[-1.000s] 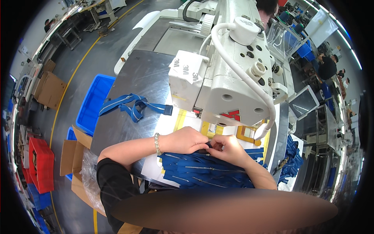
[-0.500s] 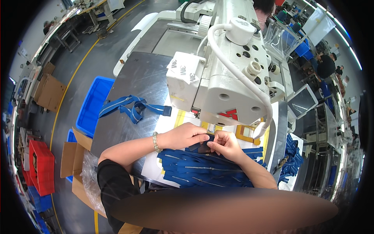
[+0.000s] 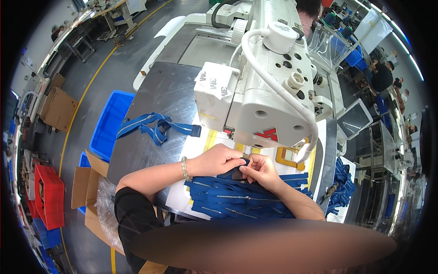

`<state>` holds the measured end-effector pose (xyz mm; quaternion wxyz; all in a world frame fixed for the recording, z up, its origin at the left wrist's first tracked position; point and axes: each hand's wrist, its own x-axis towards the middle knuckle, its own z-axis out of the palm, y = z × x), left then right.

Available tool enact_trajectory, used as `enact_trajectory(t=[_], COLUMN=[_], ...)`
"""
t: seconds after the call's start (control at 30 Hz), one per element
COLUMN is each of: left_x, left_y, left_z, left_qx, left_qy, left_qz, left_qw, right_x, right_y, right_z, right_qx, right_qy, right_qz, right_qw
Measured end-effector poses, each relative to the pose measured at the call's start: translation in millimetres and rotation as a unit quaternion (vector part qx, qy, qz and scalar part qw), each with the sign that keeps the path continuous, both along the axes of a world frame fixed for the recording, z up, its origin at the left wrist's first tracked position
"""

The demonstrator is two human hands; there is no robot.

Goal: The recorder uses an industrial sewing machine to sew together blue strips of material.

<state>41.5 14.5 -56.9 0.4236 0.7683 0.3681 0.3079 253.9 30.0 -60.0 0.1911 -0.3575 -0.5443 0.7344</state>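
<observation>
My left hand (image 3: 219,160) and my right hand (image 3: 260,170) meet just below the head of a white sewing machine (image 3: 255,91). Both pinch a small dark fabric piece (image 3: 238,172) between their fingertips. It sits at the top of a pile of blue zipper strips (image 3: 237,198) lying on a white template sheet (image 3: 180,196) at the table's near edge. A bead bracelet is on my left wrist. The needle area is hidden behind the machine head.
A loose bundle of blue zipper strips (image 3: 155,128) lies on the grey metal table (image 3: 150,100) to the left. More blue strips (image 3: 342,182) hang at the right. Blue bins (image 3: 109,128), cardboard boxes (image 3: 86,182) and a red crate (image 3: 48,196) stand on the floor left. Other workers sit far right.
Both hands have stayed together at the small dark piece below the machine head, with the fingers shifting slightly on it. The view moved a little.
</observation>
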Motion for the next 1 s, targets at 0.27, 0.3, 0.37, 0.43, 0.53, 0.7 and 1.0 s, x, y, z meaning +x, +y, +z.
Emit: enact_trajectory(t=[0.27,0.3,0.37,0.43,0.53,0.7,1.0], left_x=[1,2,2,1,0,0,3], left_y=[1,1,0,-2,-1,0,-5], left_z=[0,0,0,0,-1,-6,-8], left_qx=[0.011,0.013,0.016,0.0,0.0,-0.004,-0.008], left_qy=[0.011,-0.008,-0.026,-0.017,-0.038,0.013,0.022], left_qz=[0.009,0.022,0.035,0.04,0.021,-0.01,-0.001], left_qw=[1.0,1.0,0.999,0.999,0.999,1.0,1.0], right_x=[-1,-1,-1,-1,3,5,4], right_y=[1,1,3,3,4,2,2], right_z=[-3,-3,-1,2,-2,-5,-6], right_qx=[0.016,0.015,0.012,0.012,0.02,0.033,0.004], right_qy=[0.002,0.002,0.02,0.022,0.028,0.059,0.072], right_qz=[0.0,-0.001,-0.021,-0.031,-0.033,-0.047,-0.062], right_qw=[1.0,1.0,1.0,0.999,0.999,0.997,0.995])
